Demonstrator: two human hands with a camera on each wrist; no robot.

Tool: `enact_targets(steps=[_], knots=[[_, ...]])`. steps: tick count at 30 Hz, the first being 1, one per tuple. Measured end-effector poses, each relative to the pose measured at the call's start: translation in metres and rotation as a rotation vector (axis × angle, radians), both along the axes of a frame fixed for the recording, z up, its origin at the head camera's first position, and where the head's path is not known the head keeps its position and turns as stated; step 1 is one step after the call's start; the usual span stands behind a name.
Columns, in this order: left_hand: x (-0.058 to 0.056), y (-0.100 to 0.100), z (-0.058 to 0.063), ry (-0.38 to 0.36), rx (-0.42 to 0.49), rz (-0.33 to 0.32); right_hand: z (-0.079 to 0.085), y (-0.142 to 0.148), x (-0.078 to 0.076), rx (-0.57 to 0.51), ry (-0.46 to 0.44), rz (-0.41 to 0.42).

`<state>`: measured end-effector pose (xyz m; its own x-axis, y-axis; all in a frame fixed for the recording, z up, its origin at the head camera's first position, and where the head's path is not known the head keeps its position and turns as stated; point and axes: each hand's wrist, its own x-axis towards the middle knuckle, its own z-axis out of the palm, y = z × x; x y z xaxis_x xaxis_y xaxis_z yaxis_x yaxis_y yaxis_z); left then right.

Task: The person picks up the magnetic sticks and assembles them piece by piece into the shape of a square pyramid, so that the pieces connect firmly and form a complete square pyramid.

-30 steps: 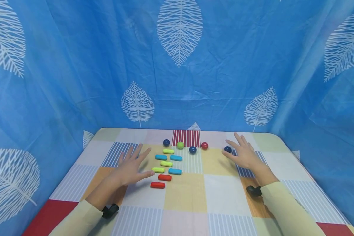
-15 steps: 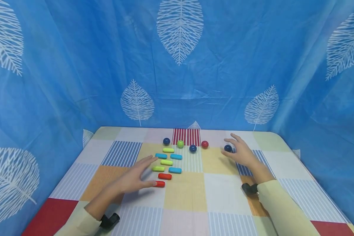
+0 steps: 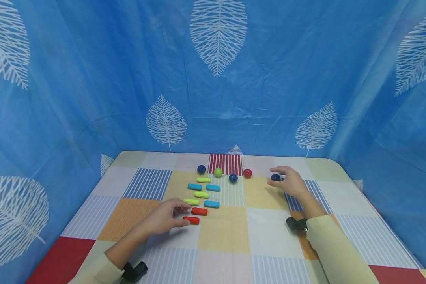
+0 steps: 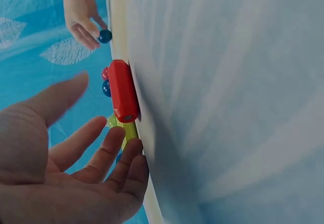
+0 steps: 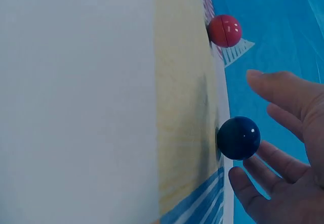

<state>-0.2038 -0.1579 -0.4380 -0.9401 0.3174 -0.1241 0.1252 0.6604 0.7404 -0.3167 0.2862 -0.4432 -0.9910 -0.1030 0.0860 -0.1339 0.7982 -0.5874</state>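
Observation:
My left hand (image 3: pixel 166 217) is at the left end of the nearest red block (image 3: pixel 193 221), a short bar with bevelled edges. Its thumb and fingers are parted, and the left wrist view shows a gap between them and the red bar (image 4: pixel 123 90). A second red block (image 3: pixel 199 212) lies just beyond. My right hand (image 3: pixel 292 182) is around a glossy dark blue ball (image 3: pixel 275 177) on the right of the table. Thumb and fingers stand apart on either side of this ball (image 5: pixel 239 138), fingertips close to its lower side in the right wrist view.
Several yellow-green blocks (image 3: pixel 201 195) and blue blocks (image 3: pixel 212 204) lie beyond the red ones. Further back sit dark blue balls (image 3: pixel 233 178), a green ball (image 3: pixel 218 172) and a red ball (image 3: pixel 247 173). A blue leaf-print curtain (image 3: pixel 269 98) surrounds the patchwork-covered table (image 3: pixel 223 228).
My left hand has come down and nearer to the front red block, its spread fingers bending in. My right hand has drawn its fingers closer round the dark blue ball.

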Motion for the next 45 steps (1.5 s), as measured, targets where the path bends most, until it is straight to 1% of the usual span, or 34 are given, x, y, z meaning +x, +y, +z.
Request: enact_targets(steps=[5,7,12,18,22,27,34,37,41,45], knots=[[-0.005,0.003,0.0,-0.045,-0.001,-0.016,-0.002,0.003,-0.003,-0.06,-0.073,-0.038],[-0.007,0.004,0.0,-0.047,-0.002,-0.041,-0.004,0.005,-0.004,-0.097,-0.091,-0.057],[-0.013,0.004,-0.003,-0.026,-0.001,-0.1,-0.007,0.007,-0.004,-0.159,-0.107,-0.071],[-0.018,0.004,-0.006,0.003,-0.019,-0.122,-0.009,0.008,-0.005,-0.169,-0.108,-0.067],[-0.017,0.005,-0.004,-0.002,-0.023,-0.129,-0.007,0.007,-0.004,-0.164,-0.107,-0.059],[-0.017,0.009,-0.003,-0.011,-0.032,-0.119,-0.007,0.007,-0.004,-0.165,-0.102,-0.045],[-0.017,0.012,-0.006,0.009,-0.059,-0.134,-0.011,0.008,-0.004,-0.174,-0.09,-0.059],[-0.017,0.013,-0.006,0.03,-0.067,-0.157,-0.012,0.008,-0.002,-0.176,-0.092,-0.06],[-0.019,0.015,-0.004,0.069,-0.071,-0.195,-0.012,0.006,0.003,-0.15,-0.091,-0.05],[-0.022,0.021,-0.001,0.1,-0.049,-0.236,-0.01,0.003,0.009,-0.138,-0.091,-0.032]])
